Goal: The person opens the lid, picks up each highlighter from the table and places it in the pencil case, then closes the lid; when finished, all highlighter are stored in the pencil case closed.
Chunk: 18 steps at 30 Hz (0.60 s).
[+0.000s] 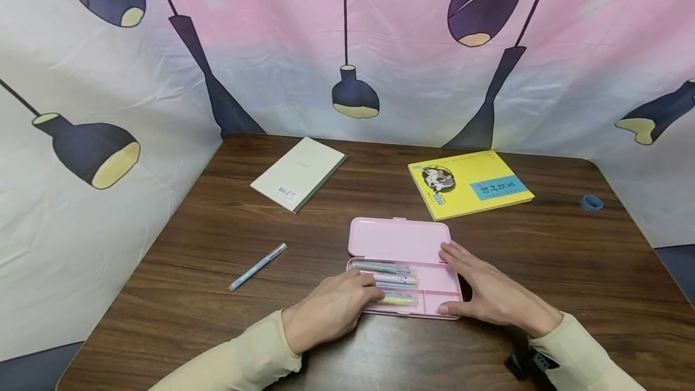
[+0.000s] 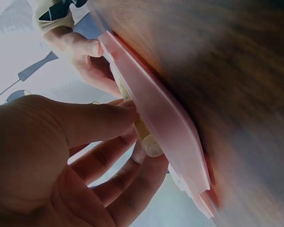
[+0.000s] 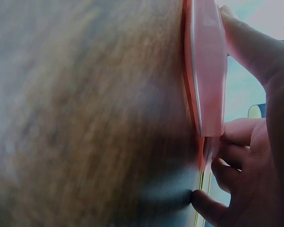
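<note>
A pink pencil case (image 1: 442, 276) lies on the table with its lid (image 1: 399, 240) folded back. Several pens (image 1: 393, 280) fill its back compartment. My left hand (image 1: 331, 311) reaches into the front left compartment and pinches a yellow pen (image 1: 400, 300); in the left wrist view its clear end (image 2: 153, 147) shows between thumb and fingers. At the case's right end my right hand (image 1: 491, 289) holds it, thumb at the front right corner and fingers by the lid's edge. The right wrist view shows the case's pink side wall (image 3: 210, 75) beside that thumb.
A light blue pen (image 1: 257, 267) lies left of the case. Behind it are a pale book (image 1: 298, 174) with a barcode and a yellow book (image 1: 469, 183). A blue tape roll (image 1: 592, 202) sits far right. A printed curtain (image 1: 304, 47) hangs along the table's back.
</note>
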Motion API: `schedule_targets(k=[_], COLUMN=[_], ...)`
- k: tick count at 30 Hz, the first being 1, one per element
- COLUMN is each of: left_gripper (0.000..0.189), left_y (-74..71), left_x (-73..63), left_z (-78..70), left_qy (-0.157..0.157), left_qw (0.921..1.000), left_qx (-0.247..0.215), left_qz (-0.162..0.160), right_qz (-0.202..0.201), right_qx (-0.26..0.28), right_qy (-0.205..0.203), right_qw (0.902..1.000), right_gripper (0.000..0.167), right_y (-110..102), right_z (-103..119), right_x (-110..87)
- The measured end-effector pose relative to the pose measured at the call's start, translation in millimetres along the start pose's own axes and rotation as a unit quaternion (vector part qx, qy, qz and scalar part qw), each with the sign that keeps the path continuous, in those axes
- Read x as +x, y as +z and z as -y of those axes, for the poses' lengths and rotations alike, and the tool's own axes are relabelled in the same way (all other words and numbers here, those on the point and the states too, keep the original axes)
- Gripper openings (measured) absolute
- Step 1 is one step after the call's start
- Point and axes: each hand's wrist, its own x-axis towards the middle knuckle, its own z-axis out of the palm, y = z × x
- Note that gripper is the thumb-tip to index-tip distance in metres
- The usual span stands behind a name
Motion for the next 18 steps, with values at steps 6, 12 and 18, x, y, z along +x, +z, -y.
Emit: schedule_targets(k=[6,12,18], left_gripper=[0.017,0.016,0.016], left_y=[-0.7,-0.4,-0.3], left_x=[-0.1,0.4,0.4], left_z=[0.8,0.9,0.6], left_qy=[0.001,0.003,0.006], left_qw=[1.0,1.0,1.0], left_qx=[-0.002,-0.001,-0.003], left_qz=[0.006,0.005,0.0], right_qz=[0.002,0.003,0.003], right_qx=[0.0,-0.002,-0.002], right_qy=[0.001,0.002,0.002], right_qw=[1.0,1.0,1.0], right_gripper=[0.106,0.106,0.107], right_y=[-0.7,-0.1,0.0], right_z=[0.3,0.4,0.1], right_x=[0.0,0.3,0.4])
